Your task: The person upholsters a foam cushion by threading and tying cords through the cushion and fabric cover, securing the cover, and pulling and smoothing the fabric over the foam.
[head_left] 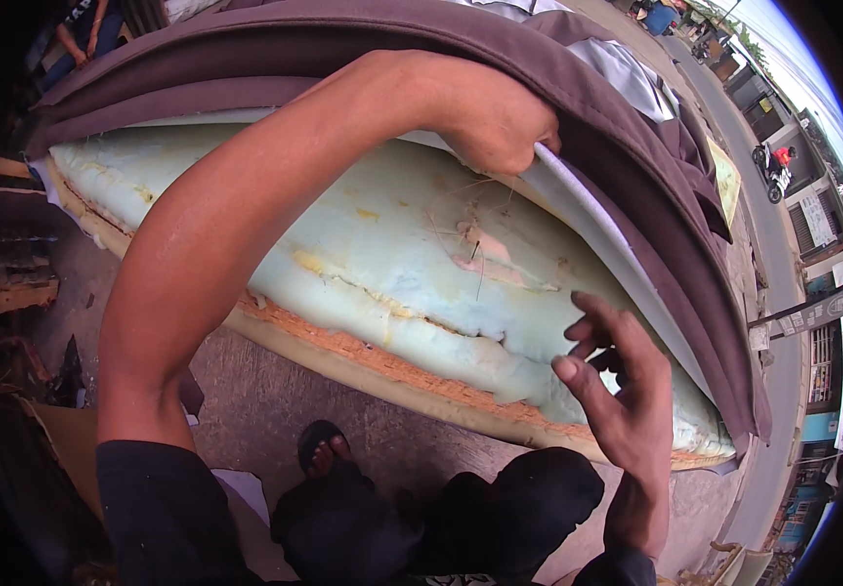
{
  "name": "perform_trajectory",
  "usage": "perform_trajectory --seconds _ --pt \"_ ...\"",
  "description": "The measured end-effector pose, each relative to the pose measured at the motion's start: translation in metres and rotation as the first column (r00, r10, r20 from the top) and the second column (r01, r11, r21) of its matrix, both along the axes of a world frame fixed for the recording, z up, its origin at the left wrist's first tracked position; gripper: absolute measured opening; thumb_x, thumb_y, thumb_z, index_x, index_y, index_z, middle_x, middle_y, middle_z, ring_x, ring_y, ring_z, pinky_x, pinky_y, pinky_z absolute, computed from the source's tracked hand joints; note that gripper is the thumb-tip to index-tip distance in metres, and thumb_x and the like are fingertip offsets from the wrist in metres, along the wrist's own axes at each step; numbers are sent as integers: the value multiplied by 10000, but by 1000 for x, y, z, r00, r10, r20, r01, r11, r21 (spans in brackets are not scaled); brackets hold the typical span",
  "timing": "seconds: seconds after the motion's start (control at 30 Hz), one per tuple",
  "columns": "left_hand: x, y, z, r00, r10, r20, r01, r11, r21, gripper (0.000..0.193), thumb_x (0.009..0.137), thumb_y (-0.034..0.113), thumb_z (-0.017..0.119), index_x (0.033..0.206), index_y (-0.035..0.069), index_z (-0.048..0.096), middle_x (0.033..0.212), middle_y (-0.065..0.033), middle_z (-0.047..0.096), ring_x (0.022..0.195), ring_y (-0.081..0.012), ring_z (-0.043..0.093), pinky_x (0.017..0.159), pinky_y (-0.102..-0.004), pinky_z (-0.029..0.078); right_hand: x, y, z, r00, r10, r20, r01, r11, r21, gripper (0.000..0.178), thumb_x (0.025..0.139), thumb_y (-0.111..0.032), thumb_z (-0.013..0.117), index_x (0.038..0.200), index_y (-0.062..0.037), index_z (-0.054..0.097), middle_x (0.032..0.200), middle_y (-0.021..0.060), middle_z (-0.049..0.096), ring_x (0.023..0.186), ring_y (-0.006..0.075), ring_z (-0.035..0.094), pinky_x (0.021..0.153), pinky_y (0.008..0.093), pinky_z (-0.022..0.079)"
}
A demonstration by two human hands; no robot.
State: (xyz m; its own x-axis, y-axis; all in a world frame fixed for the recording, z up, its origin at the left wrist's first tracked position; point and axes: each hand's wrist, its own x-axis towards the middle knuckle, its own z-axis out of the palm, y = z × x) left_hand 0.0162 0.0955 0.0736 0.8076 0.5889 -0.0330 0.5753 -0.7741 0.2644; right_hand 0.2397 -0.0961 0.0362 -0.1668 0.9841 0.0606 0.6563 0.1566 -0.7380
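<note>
My left arm reaches across a long seat of pale green foam point(343, 234) with torn patches and yellow stains. My left hand point(507, 122) is closed on the folded edge of a brown fabric cover point(656, 234) whose pale lining point(597, 210) shows underneath. Its fingertips are hidden behind the hand. Over the right part of the foam, my right hand point(622, 376) has its fingers bent and apart, with nothing visible between them. A pinkish gouge point(485, 256) marks the middle of the foam, with thin dark strands around it.
Along the seat's near side runs a wooden edge point(373, 361). My sandalled foot point(324, 449) stands on the concrete floor point(275, 391). Wooden pieces point(6, 293) lie at the left. Another person point(84, 39) is at the far left. A road point(734, 146) with a motorcycle point(773, 171) passes at right.
</note>
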Motion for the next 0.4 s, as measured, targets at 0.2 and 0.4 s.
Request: perform_trajectory --seconds 0.2,0.4 --pt "12 5 20 999 -4 -43 1 998 -56 325 969 134 588 1242 -1 702 1048 -227 743 978 -353 714 898 -424 539 91 -90 -81 750 281 -598 -583 709 -398 499 1100 -381 536 1402 1 642 1375 144 669 1229 297 631 1085 413 462" --pt "16 19 8 985 10 -175 -23 997 -73 411 986 193 568 1354 28 647 1183 -210 726 1086 -341 689 983 -416 504 76 -173 -385 997 -60 -43 3 615 -788 705 997 -510 691 1587 -182 488 1557 152 540 1406 207 527 1152 350 422"
